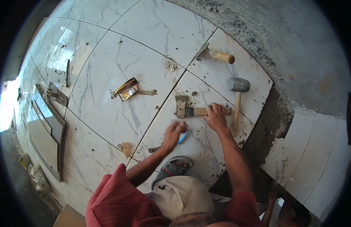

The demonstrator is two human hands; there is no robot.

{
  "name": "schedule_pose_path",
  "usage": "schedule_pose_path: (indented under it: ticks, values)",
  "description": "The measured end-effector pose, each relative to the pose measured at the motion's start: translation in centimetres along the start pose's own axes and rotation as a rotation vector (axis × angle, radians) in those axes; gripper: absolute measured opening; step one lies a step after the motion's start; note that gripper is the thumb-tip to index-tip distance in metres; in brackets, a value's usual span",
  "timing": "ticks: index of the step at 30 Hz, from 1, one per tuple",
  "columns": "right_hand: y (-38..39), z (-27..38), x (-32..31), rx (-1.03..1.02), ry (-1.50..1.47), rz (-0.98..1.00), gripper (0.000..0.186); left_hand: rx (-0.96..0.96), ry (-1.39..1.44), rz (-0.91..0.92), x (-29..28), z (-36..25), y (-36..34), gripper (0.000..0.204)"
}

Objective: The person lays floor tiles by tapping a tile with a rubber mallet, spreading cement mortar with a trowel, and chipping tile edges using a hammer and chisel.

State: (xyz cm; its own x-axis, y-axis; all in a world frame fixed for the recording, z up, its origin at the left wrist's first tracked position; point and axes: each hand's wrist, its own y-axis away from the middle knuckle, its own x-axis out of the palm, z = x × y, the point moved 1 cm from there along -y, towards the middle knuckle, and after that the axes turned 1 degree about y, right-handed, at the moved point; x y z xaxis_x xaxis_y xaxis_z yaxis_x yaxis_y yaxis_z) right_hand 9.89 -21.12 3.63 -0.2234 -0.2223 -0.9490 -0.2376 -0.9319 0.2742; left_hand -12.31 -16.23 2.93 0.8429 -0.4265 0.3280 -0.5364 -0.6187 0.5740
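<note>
A hatchet point(181, 107) with a dusty head, a black band below it and a wooden handle lies along the marbled white floor tile point(200, 151). My right hand point(217, 116) is closed round the handle, near its end. To the left, my left hand point(175, 132) hovers near the hatchet head with its fingers curled in. A thin blue curved strip point(182, 138) shows beside that hand; whether the fingers hold it, I cannot tell. Right of my right hand, a rubber mallet point(239, 84) with a wooden handle rests on the tiles.
A trowel point(222, 56) with a wooden handle lies farther back. An opened shiny packet point(128, 90) sits at centre-left. Cut tile pieces point(45, 142) are stacked at the left. Beyond the tile edge runs rough concrete point(281, 109). At bottom right, another person's hand point(272, 196) shows.
</note>
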Motion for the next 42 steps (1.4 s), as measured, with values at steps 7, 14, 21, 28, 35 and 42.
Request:
schedule_pose_path:
  ticks: [7, 14, 21, 28, 35, 42]
  values:
    - [3.9, 9.3, 0.4, 0.196, -0.57, 0.021, 0.047, 0.04, 0.199, -0.12, 3.1, 1.8, -1.4, 0.046]
    - [4.7, 4.0, -1.4, 0.202, -0.594, -0.537, 0.059, 0.162, -0.329, -0.079, -2.1, -9.9, -9.4, 0.026]
    - [6.9, -8.1, -0.4, 0.585, -0.395, -0.401, 0.063, 0.258, -0.781, 0.032, -1.5, -15.9, -15.1, 0.032]
    - [6.5, -8.7, 1.2, 0.657, -0.419, -0.308, 0.065, 0.253, -1.0, 0.1, -0.9, -16.8, -16.5, 0.031]
    - [6.5, -9.2, 2.2, 0.707, -0.45, -0.195, 0.068, 0.378, -1.307, 0.03, 0.8, -16.7, -17.6, 0.029]
    - [4.7, -10.6, 2.2, 0.667, -1.173, -0.361, 0.049, 0.41, -1.309, 0.061, 2.0, -16.8, -17.9, 0.029]
